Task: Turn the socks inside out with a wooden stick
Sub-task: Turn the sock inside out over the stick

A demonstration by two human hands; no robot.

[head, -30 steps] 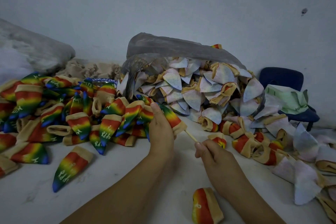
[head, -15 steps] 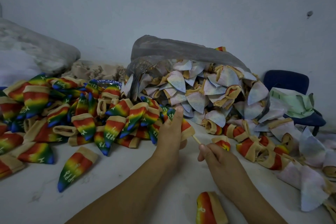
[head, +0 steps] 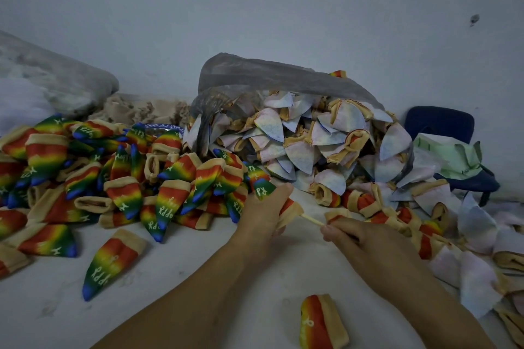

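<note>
My left hand (head: 262, 217) grips a rainbow sock (head: 265, 188) with a tan cuff, its coloured side out, at the middle of the table. A thin wooden stick (head: 312, 219) comes out of the cuff toward the right. My right hand (head: 365, 238) pinches the stick's near end, a short gap from the cuff. The stick's far part is hidden inside the sock.
A heap of rainbow socks (head: 119, 178) covers the table's left. A grey plastic bag (head: 272, 76) spills pale inside-out socks (head: 312, 144) at centre and right. One sock (head: 321, 323) lies near the front edge, another (head: 110, 263) to the front left. A blue chair (head: 442, 125) stands at right.
My left hand has slid further up the sock, bunching it toward the pile, and the sock's tip now shows above my fingers. My right hand still holds the stick.
</note>
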